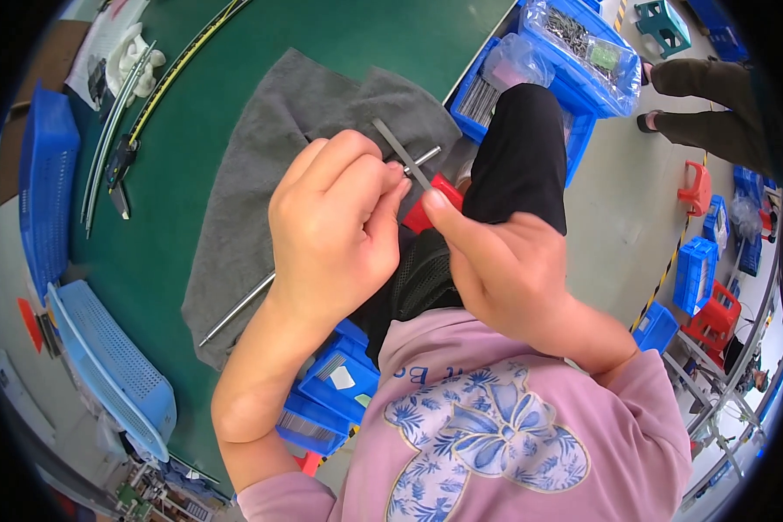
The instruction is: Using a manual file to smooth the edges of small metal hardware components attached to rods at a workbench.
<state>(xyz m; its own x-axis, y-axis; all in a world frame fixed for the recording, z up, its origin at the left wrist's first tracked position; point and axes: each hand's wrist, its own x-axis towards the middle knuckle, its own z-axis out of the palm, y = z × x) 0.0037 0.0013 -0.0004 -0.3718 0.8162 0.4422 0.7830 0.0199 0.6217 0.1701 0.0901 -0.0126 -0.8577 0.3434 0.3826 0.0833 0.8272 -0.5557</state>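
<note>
The left hand (335,230) is closed around a long metal rod (239,306) that slants over the grey cloth (261,148) on the green bench (365,35). The right hand (505,265) pinches a thin flat metal strip (400,152) against the rod's far end, above a red object (426,209).

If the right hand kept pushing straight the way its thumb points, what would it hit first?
Most likely the thin flat metal strip just past its thumb tip, then the fingertips of the left hand pinching the rod. The right hand is very close already; depth is unclear.
</note>
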